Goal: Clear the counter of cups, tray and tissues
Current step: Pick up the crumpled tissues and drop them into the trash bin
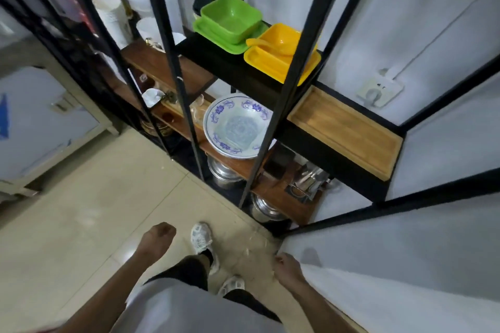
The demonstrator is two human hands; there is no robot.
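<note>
A long wooden tray (343,131) lies on a black shelf of the metal rack (173,57), at the right, with nothing on it. White cups (112,17) stand stacked on an upper shelf at the left. My left hand (157,235) hangs low over the floor tiles, fingers loosely curled, holding nothing. My right hand (288,269) hangs beside the white wall, also loosely curled and holding nothing. Both hands are well below the tray. No tissues show.
Green dishes (230,21) and yellow dishes (281,54) sit on the top shelf. A blue-patterned bowl (238,127) rests on a wooden shelf, metal pots (224,173) below. A white cabinet (40,121) stands left. A wall socket (378,90) is at right.
</note>
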